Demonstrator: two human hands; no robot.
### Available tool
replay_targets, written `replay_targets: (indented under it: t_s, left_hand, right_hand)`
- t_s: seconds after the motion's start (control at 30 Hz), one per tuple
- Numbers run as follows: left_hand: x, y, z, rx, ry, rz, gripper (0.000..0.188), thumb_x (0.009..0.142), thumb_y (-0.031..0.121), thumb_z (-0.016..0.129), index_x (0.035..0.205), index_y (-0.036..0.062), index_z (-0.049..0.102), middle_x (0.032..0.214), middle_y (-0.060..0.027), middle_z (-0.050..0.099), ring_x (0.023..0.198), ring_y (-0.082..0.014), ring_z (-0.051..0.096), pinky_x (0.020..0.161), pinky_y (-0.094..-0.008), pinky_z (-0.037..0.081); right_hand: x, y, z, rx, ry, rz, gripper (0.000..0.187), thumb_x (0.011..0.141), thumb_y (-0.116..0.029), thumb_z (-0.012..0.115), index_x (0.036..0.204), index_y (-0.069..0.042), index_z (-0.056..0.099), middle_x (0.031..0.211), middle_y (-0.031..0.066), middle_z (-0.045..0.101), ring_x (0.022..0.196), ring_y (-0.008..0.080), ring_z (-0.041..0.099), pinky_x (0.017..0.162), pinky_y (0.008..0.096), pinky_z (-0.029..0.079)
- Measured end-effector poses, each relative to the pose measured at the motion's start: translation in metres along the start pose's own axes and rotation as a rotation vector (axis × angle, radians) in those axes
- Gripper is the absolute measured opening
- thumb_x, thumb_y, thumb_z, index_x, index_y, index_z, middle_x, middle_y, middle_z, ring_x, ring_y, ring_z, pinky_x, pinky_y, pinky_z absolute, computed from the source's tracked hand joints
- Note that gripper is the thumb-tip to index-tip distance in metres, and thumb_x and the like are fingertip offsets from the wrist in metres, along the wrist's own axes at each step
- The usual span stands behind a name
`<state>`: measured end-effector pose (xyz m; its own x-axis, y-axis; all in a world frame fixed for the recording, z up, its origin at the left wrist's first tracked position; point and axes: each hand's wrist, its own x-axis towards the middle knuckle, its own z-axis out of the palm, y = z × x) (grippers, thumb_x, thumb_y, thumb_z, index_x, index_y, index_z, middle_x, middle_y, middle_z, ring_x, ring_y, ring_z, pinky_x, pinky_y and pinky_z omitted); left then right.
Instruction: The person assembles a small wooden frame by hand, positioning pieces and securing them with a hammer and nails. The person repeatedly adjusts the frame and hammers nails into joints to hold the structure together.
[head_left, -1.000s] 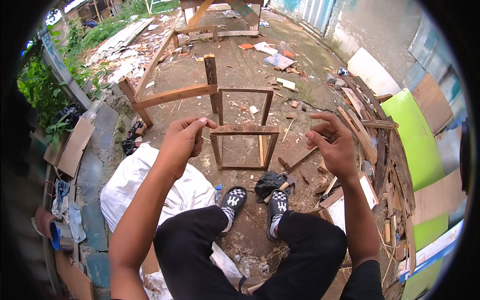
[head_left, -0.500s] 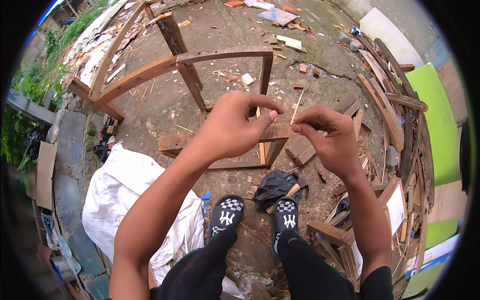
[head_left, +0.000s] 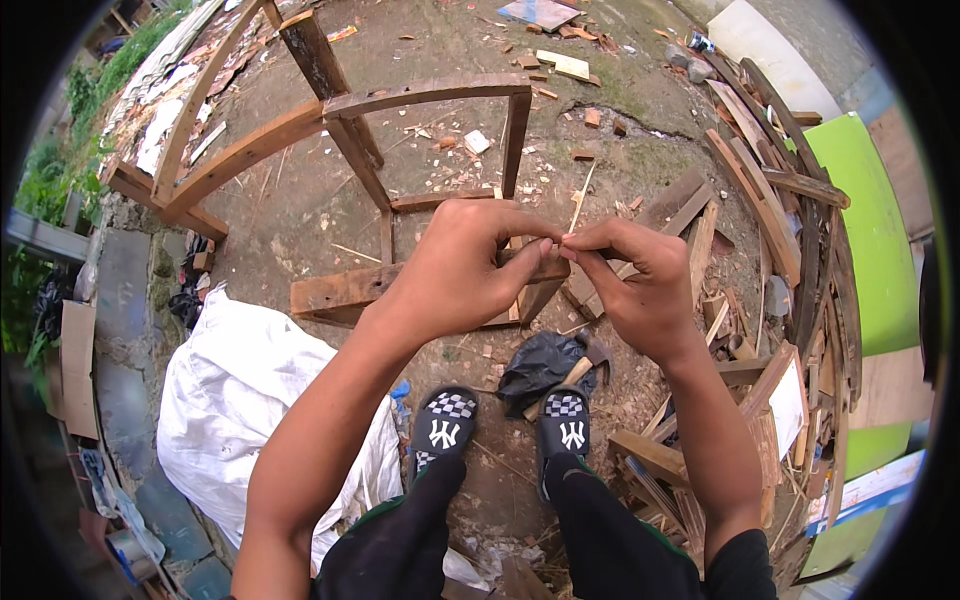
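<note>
My left hand [head_left: 460,262] and my right hand [head_left: 640,285] meet at the fingertips in front of me, above a small wooden frame. Thumb and forefinger of each are pinched, and whatever lies between them is too small or hidden to name. Just beyond the right fingertips shows a thin pale wood sliver [head_left: 581,195]; whether it is held or lies on the ground, I cannot tell. Below and beyond the hands stands the wooden frame [head_left: 430,97], with a curved top rail and upright posts. Its near wooden beam [head_left: 335,292] passes partly behind my left hand.
At my left is a large white sack [head_left: 235,390]. A hammer [head_left: 592,352] rests on a black plastic bag [head_left: 535,368] by my feet. Scrap wood [head_left: 765,215] is piled along the right side, beside a green panel [head_left: 870,240]. Brick bits litter the ground.
My hands have come together: the right moved left until its fingertips met those of the left. The left thumb and forefinger, apart before, are now pinched. The whole view has shifted slightly.
</note>
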<state>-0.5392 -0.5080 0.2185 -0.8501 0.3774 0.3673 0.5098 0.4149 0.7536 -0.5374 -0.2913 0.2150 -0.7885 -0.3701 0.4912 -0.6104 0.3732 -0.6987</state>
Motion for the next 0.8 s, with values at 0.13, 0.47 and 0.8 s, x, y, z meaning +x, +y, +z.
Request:
replay_targets:
  t_s: [0.13, 0.47, 0.8]
  left_hand:
    - [-0.0013, -0.0002, 0.0027, 0.005, 0.028, 0.001, 0.014, 0.089, 0.012, 0.077, 0.101, 0.0028, 0.079, 0.073, -0.0114, 0.066, 0.061, -0.0177, 0.061, 0.054, -0.0325, 0.045]
    - [-0.0029, -0.0022, 0.0062, 0.022, 0.058, 0.023, 0.014, 0.089, 0.012, 0.078, 0.098, 0.0023, 0.079, 0.074, -0.0112, 0.068, 0.061, -0.0181, 0.063, 0.054, -0.0321, 0.047]
    - [-0.0052, -0.0052, 0.0088, 0.040, 0.069, 0.046, 0.013, 0.087, 0.008, 0.077, 0.098, 0.0012, 0.078, 0.076, -0.0130, 0.070, 0.062, -0.0219, 0.067, 0.055, -0.0323, 0.050]
  right_hand:
    - [-0.0013, 0.0018, -0.0006, -0.033, -0.007, -0.035, 0.012, 0.085, 0.004, 0.076, 0.096, 0.000, 0.073, 0.090, 0.0138, 0.076, 0.083, 0.0280, 0.076, 0.070, 0.0348, 0.058]
    - [-0.0019, 0.0012, -0.0005, -0.054, 0.002, -0.082, 0.013, 0.085, 0.005, 0.076, 0.096, 0.000, 0.072, 0.090, 0.0132, 0.075, 0.081, 0.0284, 0.075, 0.069, 0.0357, 0.057]
    - [-0.0020, -0.0017, 0.0013, -0.189, -0.018, -0.198, 0.007, 0.088, 0.002, 0.072, 0.094, -0.001, 0.068, 0.085, 0.0132, 0.069, 0.075, 0.0321, 0.070, 0.064, 0.0412, 0.054]
